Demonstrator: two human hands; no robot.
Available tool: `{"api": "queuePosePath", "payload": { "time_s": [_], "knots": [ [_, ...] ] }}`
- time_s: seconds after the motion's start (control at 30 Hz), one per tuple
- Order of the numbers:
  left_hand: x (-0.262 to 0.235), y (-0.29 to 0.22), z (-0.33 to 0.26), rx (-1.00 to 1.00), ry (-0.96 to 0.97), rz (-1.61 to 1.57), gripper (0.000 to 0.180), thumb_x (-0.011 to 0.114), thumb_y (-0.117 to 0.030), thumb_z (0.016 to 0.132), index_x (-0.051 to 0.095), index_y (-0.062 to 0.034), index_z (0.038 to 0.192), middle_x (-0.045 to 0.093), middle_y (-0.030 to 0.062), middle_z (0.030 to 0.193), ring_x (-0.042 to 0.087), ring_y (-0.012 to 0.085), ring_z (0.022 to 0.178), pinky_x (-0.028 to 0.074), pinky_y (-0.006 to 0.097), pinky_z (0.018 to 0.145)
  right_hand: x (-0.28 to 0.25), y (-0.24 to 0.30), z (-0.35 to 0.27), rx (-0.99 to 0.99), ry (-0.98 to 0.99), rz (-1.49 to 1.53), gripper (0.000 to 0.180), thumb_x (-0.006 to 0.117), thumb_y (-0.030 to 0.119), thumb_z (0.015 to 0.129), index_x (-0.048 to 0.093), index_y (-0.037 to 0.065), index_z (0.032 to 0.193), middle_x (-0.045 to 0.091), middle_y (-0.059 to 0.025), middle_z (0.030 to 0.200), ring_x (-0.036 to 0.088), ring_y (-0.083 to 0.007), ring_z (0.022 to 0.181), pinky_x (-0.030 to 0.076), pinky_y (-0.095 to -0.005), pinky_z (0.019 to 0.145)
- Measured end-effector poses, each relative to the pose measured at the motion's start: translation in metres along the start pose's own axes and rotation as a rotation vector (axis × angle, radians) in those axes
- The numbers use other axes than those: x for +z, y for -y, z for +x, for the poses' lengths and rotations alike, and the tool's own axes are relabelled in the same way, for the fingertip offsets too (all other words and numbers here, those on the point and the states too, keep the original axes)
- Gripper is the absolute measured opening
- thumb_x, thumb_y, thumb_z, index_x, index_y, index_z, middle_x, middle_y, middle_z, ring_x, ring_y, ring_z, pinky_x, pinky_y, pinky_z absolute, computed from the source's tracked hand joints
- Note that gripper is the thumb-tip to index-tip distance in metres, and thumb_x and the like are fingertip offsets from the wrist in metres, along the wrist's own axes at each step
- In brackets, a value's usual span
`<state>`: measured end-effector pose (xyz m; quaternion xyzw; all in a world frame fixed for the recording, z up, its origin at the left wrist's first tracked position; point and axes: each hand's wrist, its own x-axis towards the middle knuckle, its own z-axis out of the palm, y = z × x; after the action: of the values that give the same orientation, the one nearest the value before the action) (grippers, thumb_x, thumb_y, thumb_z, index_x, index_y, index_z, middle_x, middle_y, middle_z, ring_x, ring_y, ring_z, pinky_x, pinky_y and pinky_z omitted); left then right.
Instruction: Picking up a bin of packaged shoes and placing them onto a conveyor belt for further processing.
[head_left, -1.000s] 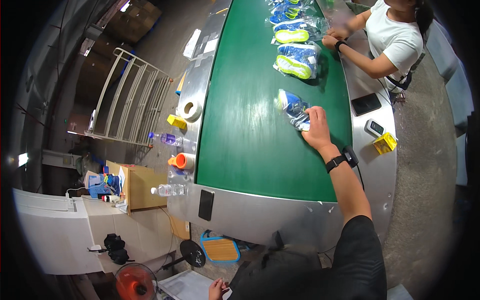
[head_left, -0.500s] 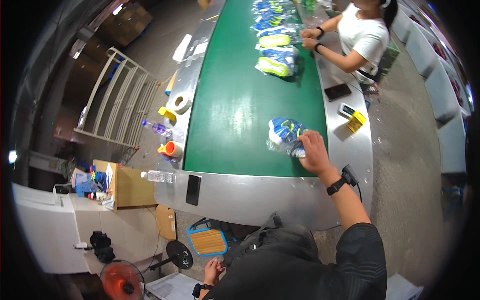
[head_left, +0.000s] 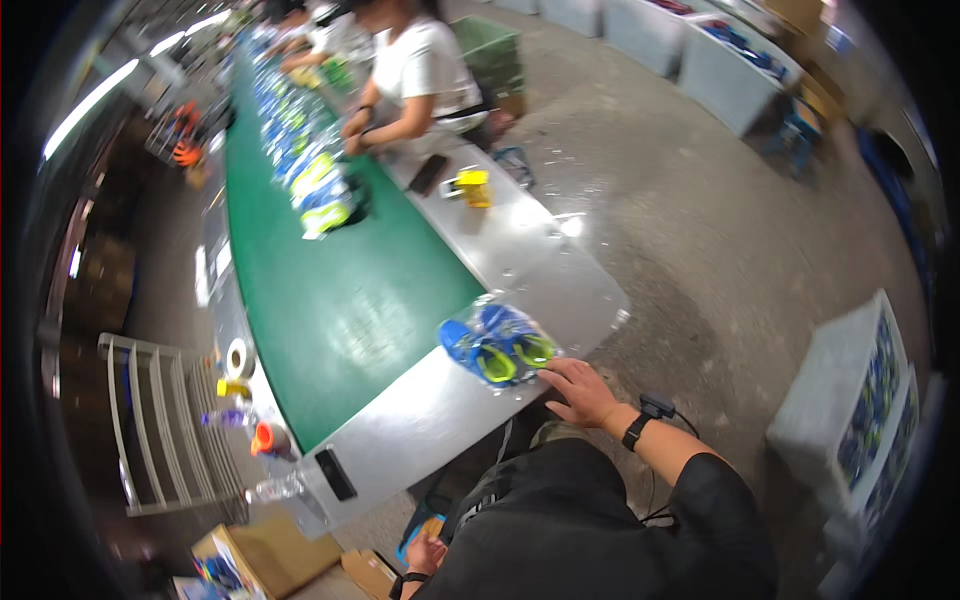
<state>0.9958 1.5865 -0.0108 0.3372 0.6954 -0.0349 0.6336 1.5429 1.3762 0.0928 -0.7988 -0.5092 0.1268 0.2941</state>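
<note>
A pair of blue shoes with lime-green linings (head_left: 497, 345) in a clear plastic bag is over the steel end plate, at the near right corner of the green belt. My right hand (head_left: 585, 393) has its fingers on the bag's right corner by the heels. The thumb shows a little apart, and the fingertips are partly lost against the plastic. Low beside my body is my left hand (head_left: 428, 553), its fingers curled, with nothing visible in them.
More bagged shoes (head_left: 325, 195) line the green belt (head_left: 350, 310), where a co-worker (head_left: 420, 75) stands. Phone (head_left: 336, 474), bottle (head_left: 275, 488), tape roll (head_left: 238, 358) and yellow box (head_left: 474, 188) lie on the steel edges. White tubs (head_left: 815, 400) with blue items stand at right.
My right hand and the bagged shoes have moved from the belt to the steel end plate, and the shoes have turned. The view has swung right, bringing the tubs in.
</note>
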Motion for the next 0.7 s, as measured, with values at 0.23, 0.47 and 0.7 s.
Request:
{"api": "queuePosePath", "payload": {
  "time_s": [0.23, 0.47, 0.7],
  "knots": [
    [0.075, -0.078, 0.062, 0.146, 0.107, 0.217, 0.027, 0.055, -0.026, 0.099, 0.053, -0.0064, 0.118, 0.063, 0.0094, 0.083, 0.061, 0.0199, 0.062, 0.051, 0.032, 0.051, 0.017, -0.019, -0.232, 0.827, -0.412, 0.237, 0.06, 0.07, 0.028, 0.085, 0.049, 0.005, 0.137, 0.056, -0.0183, 0.127, 0.056, -0.0357, 0.117, 0.047, -0.0453, 0.097],
    [0.23, -0.054, 0.057, 0.213, 0.418, 0.708, 0.027, 0.065, -0.024, 0.096, 0.061, -0.0009, 0.111, 0.068, 0.0103, 0.093, 0.061, 0.0198, 0.074, 0.052, 0.035, 0.065, 0.065, 0.02, -0.626, 1.673, -0.75, 0.073, 0.042, 0.074, 0.032, 0.082, 0.067, 0.002, 0.11, 0.072, -0.0132, 0.092, 0.069, -0.0288, 0.086, 0.054, -0.0403, 0.077],
    [0.366, 0.055, -0.091, 0.115, 0.911, 0.755, 0.014, 0.064, -0.023, 0.095, 0.059, -0.0099, 0.094, 0.061, 0.0046, 0.076, 0.055, 0.0174, 0.061, 0.045, 0.032, 0.051, 0.173, 0.186, -0.842, 2.059, -1.268, 0.622, 0.022, 0.069, 0.027, 0.08, 0.068, 0.005, 0.075, 0.067, -0.0111, 0.07, 0.067, -0.0232, 0.067, 0.052, -0.0409, 0.065]
  ]
}}
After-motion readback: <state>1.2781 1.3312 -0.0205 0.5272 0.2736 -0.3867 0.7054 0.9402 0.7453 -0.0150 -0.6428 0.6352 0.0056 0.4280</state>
